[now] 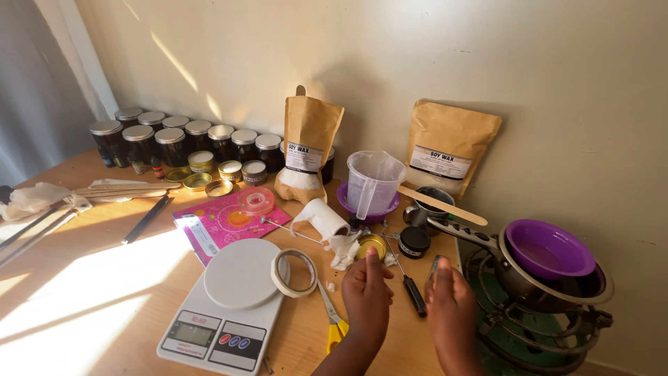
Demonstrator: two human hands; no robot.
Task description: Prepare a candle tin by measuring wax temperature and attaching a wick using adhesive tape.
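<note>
Left hand (367, 292) pinched narrow, thumb up, on something too small to tell. Right hand (451, 306) loosely curled, contents hidden. Both just short of the small gold tin (371, 246), close enough to work over. Left of the tin: tape roll (293, 273), white scale (229, 303). Right: pot with purple bowl (548, 249), crowding the edge. Open tabletop (90, 278) far left.
</note>
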